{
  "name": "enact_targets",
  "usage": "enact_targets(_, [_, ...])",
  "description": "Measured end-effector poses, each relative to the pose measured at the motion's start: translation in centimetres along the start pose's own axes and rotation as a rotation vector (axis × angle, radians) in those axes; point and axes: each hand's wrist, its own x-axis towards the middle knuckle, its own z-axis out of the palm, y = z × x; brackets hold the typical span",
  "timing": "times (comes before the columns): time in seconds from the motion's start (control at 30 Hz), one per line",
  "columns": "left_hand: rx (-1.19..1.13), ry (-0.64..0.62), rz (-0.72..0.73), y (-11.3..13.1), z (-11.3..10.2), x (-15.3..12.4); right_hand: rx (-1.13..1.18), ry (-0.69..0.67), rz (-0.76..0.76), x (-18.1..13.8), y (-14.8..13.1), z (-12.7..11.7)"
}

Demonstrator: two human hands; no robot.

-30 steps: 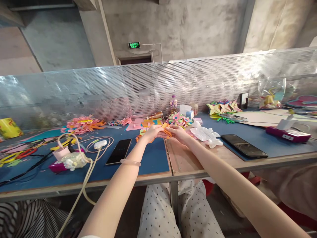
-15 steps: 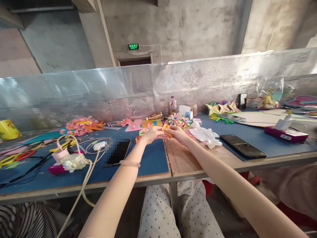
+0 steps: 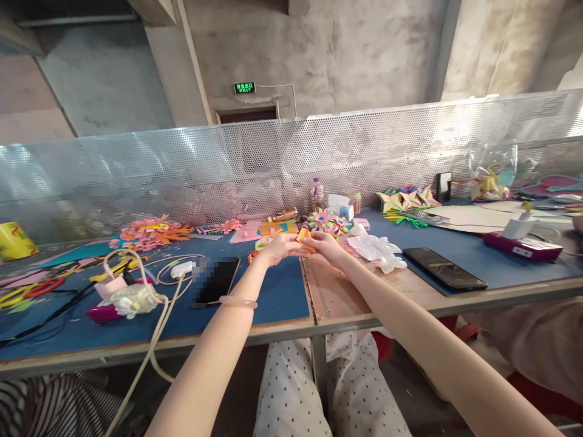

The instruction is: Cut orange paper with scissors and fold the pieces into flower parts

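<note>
Both arms reach out over the worktable (image 3: 337,297). My left hand (image 3: 281,246) and my right hand (image 3: 326,245) meet at the middle, fingers pinched on a small folded orange paper piece (image 3: 304,237) held just above the table. A clear bangle sits on my left wrist. Right behind the hands lie colourful paper flowers (image 3: 328,220) and loose coloured paper sheets (image 3: 268,229).
A black phone (image 3: 217,280) lies left of my left arm, another phone (image 3: 444,268) on the right. A charger with white cables (image 3: 136,296), crumpled white plastic (image 3: 378,249), a purple box (image 3: 521,247), pink paper flowers (image 3: 150,230) and a perforated metal screen (image 3: 291,164) surround the spot.
The hands have lifted slightly and the orange paper piece now stands up between the fingertips. The view has shifted a little.
</note>
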Motion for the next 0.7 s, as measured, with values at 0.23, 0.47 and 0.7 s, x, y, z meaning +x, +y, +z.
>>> enact_targets(0.23, [0.033, 0.008, -0.012, 0.1, 0.2, -0.1, -0.043, 0.022, 0.0, 0.0, 0.1, 0.0])
enact_targets(0.47, [0.033, 0.069, -0.031, 0.0, 0.1, 0.1, -0.117, 0.039, -0.019, 0.3, 0.6, -0.1])
enact_targets(0.7, [0.013, 0.239, -0.046, -0.2, -0.3, 0.5, -0.251, 0.097, -0.053, 0.6, 1.0, -0.3])
